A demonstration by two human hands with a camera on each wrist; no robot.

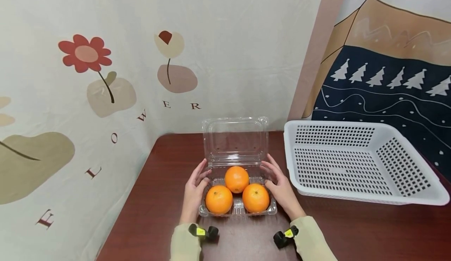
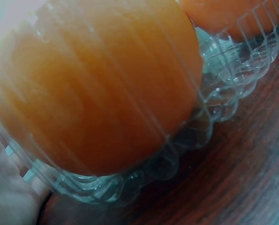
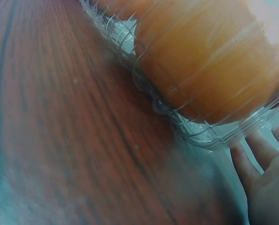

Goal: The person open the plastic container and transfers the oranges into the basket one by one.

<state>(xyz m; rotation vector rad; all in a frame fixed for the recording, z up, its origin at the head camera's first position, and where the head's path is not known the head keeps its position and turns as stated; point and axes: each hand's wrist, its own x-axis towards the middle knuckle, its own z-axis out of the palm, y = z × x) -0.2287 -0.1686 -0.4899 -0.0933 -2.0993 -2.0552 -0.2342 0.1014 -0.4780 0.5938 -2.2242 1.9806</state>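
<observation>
A clear plastic clamshell container [image 1: 238, 210] sits on the table with its lid [image 1: 236, 137] raised at the back. Three oranges lie inside: one orange [image 1: 237, 179] behind, another orange [image 1: 219, 200] at front left and a third orange [image 1: 255, 198] at front right. Against the container's left side rests my left hand [image 1: 195, 190], its thumb near the rim. My right hand [image 1: 282, 188] touches the opposite side, fingers extended and spread. Both wrist views show an orange through the ribbed wall, with fingers [image 3: 263, 152] beside it; part of each hand is hidden.
To the right stands a white perforated plastic basket [image 1: 338, 171] with nothing in it. Dark red wood forms the tabletop [image 1: 155, 214]. A printed cloth [image 1: 229, 57] hangs behind the table and along its left side.
</observation>
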